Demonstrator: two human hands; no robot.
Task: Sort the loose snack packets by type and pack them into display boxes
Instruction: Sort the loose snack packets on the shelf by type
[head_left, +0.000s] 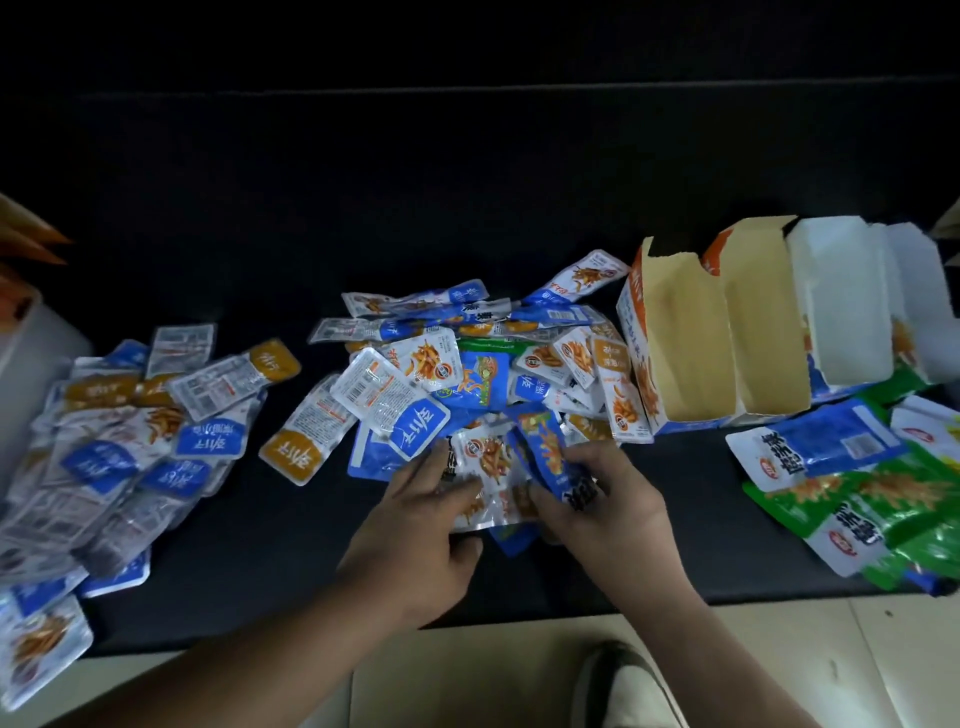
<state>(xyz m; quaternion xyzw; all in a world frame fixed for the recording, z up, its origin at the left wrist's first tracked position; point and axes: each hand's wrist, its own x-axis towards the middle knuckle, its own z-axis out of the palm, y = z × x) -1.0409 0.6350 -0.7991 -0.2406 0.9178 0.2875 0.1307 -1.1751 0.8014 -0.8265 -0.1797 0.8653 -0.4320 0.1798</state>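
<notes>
A mixed heap of small snack packets (467, 353) in white, blue and orange lies in the middle of the dark surface (260, 561). At its near edge my left hand (415, 535) grips a white packet with orange sticks (485, 478) from the left. My right hand (597, 499) holds a blue packet (550, 452) upright beside it. Two open display boxes stand at the right: an orange-and-white one with a brown inside (691, 353) and a white one (841, 312). Both look empty inside.
A sorted spread of blue and orange packets (119, 441) covers the left side. Larger green and blue packets (872, 478) lie at the right front. A pale container (26, 353) stands at the far left. A shoe (623, 686) rests on the tiled floor below.
</notes>
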